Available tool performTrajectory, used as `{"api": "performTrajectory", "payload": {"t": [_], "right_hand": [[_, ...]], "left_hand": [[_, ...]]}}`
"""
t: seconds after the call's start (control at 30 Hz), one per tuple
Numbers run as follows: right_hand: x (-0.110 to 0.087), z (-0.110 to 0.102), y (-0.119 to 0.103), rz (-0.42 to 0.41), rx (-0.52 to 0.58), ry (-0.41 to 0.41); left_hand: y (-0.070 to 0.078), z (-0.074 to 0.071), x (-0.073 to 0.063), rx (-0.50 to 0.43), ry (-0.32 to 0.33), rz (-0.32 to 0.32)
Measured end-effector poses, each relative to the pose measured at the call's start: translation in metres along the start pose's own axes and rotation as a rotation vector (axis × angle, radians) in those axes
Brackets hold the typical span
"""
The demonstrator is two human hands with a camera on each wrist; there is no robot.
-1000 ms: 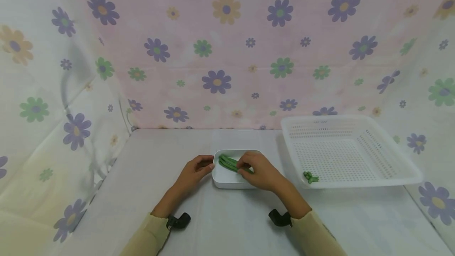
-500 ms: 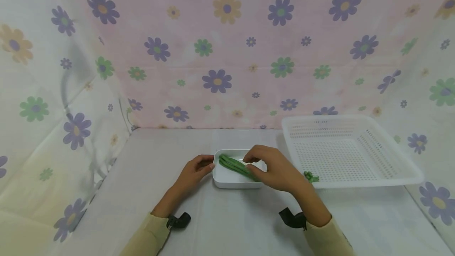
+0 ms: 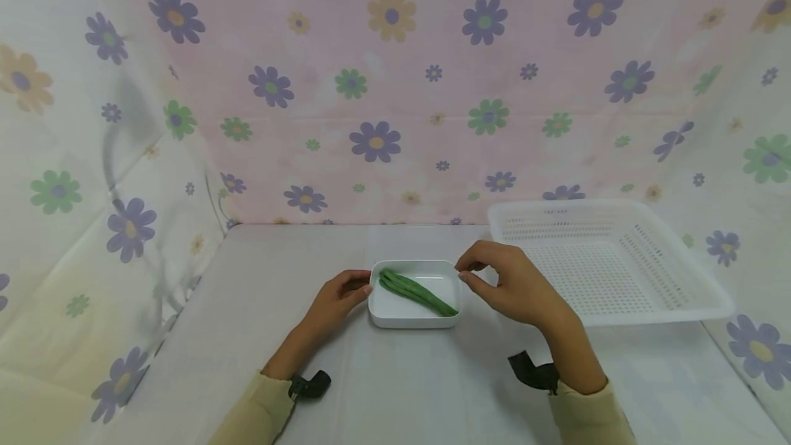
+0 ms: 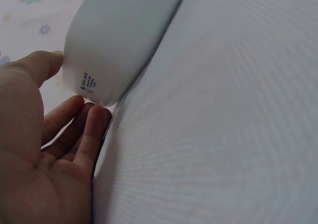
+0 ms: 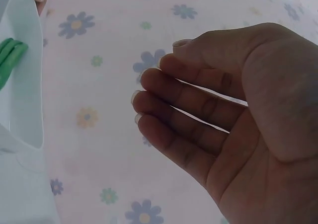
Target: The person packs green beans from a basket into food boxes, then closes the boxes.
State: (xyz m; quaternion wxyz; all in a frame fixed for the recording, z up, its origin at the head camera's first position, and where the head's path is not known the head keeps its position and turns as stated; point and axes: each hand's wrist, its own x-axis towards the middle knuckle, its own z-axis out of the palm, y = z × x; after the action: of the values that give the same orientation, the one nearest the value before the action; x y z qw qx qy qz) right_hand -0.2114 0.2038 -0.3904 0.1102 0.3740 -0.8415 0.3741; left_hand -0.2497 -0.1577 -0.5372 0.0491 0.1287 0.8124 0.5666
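A small white rectangular container (image 3: 415, 322) stands on the table, holding a bundle of long green beans (image 3: 415, 289) laid slantwise. My left hand (image 3: 334, 301) is at its left end. In the left wrist view the thumb (image 4: 47, 65) touches the rim, and the fingertips rest against the end wall, below some small printed marks. My right hand (image 3: 509, 283) is raised just past the container's right end. Its fingers (image 5: 184, 97) are loosely bent with the thumb close to the index finger, and nothing shows between them.
A large white perforated basket (image 3: 686, 294) stands at the right, partly behind my right hand. A white cloth covers the table (image 3: 296, 246). Flower-printed sheets (image 3: 395, 88) hang at the back and both sides.
My right hand has let go of the beans, lifted and moved right, past the container's end. It now hides the small green pieces in the basket's near corner. The left hand has stayed put.
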Motion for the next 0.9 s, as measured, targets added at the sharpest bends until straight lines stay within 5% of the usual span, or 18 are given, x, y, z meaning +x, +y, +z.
{"api": "performTrajectory", "payload": {"t": [0.47, 0.9], "right_hand": [[-0.012, -0.013, 0.022, 0.227, -0.010, -0.099], [-0.013, -0.009, 0.039, 0.299, -0.001, -0.174]], "left_hand": [[0.002, -0.001, -0.001, 0.022, -0.019, 0.003], [0.002, -0.001, 0.000, 0.002, -0.024, 0.005]]}}
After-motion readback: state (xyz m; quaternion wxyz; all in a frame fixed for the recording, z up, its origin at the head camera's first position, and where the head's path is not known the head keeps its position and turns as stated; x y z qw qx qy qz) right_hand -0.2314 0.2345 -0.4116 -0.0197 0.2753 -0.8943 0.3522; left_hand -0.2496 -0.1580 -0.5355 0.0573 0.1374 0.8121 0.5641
